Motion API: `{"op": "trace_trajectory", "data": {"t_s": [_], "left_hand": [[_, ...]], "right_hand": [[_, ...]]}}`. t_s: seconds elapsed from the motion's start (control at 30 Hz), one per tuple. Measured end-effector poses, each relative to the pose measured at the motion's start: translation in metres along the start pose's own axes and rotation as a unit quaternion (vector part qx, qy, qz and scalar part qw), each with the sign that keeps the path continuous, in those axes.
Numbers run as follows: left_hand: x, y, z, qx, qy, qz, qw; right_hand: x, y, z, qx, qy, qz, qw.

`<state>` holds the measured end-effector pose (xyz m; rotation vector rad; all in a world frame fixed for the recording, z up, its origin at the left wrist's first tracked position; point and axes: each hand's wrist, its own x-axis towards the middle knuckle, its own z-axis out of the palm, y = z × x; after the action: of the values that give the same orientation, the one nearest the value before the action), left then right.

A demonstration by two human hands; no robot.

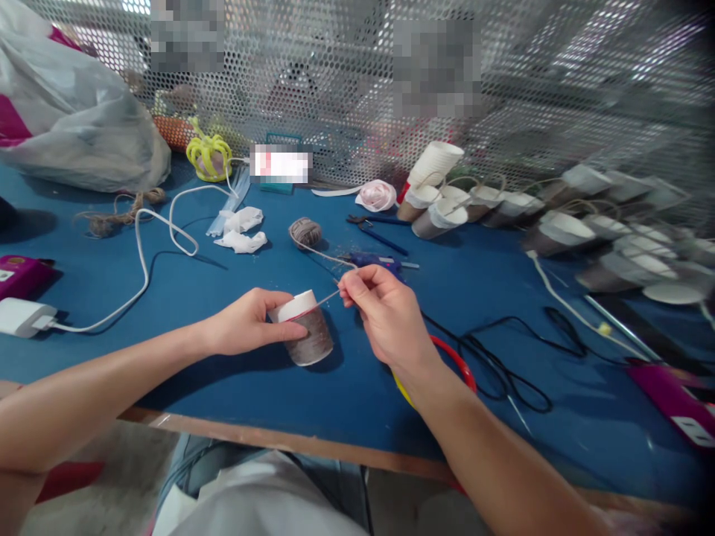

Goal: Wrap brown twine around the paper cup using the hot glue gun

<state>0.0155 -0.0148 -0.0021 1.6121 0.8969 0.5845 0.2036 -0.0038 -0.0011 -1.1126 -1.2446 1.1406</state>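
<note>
My left hand (260, 321) is wrapped round a paper cup (313, 341), tilted on the blue table. Brown-grey yarn covers most of its side, and a white band shows at the top. Between thumb and fingers of my right hand (380, 301) a strand of grey yarn (328, 297) is pinched, pulled taut from the cup. The strand runs on behind my fingers to a grey ball of yarn (305, 233). Just beyond my right hand lies a blue glue gun (375, 260), partly hidden.
Blue-handled pliers (385, 237) lie farther back. Several finished-looking cups with handles (441, 216) stand at the right, near stacked white cups (437, 162). A white cable (146, 260) loops at the left, and a black cord (511, 372) lies right. Red-handled scissors (461, 365) sit under my right wrist.
</note>
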Motion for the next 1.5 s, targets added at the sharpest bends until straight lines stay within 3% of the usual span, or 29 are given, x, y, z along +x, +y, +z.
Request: {"op": "trace_trajectory", "data": {"t_s": [0.27,0.5,1.5], "left_hand": [[-0.0012,-0.0016,-0.0002,-0.034,0.013,0.014,0.999],[-0.002,0.0004,-0.0001,-0.003,0.044,0.026,0.999],[-0.006,-0.0005,0.0029,-0.046,0.024,0.063,0.997]], "right_hand": [[0.0016,0.0024,-0.0024,-0.009,0.007,0.002,1.0],[0.0025,0.0026,-0.0024,-0.019,0.007,0.005,1.0],[0.0003,0.0076,0.0009,-0.068,-0.027,0.021,0.997]]}}
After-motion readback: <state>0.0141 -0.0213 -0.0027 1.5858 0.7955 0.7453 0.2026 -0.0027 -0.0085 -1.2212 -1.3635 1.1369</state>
